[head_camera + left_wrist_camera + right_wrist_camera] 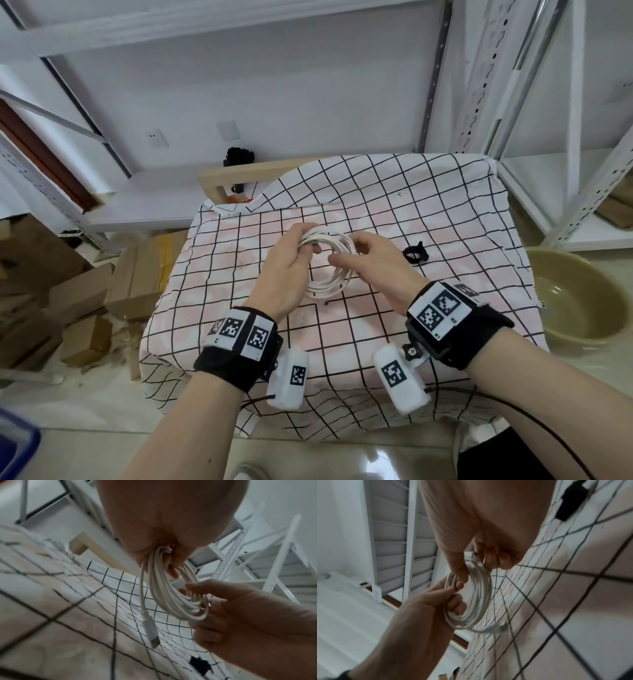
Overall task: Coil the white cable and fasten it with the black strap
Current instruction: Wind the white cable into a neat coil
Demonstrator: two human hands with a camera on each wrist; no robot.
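Note:
The white cable (329, 270) is wound into a round coil of several loops, held above the checked cloth (445, 205) on the table. My left hand (306, 248) grips the coil's upper left side, its fingers curled round the bundle (163, 566). On the opposite side my right hand (346, 255) pinches the loops between thumb and fingers (488, 561). One white plug (150, 632) hangs free below the coil. The black strap (416, 254) lies curled on the cloth just right of my right hand, touched by neither hand; it also shows as the black strap (570, 503) in the right wrist view.
A beige basin (575, 301) sits on the floor right of the table. Cardboard boxes (78, 298) are piled at the left. White metal shelving (575, 137) stands behind and to the right. A wooden frame (246, 174) lies at the table's far edge.

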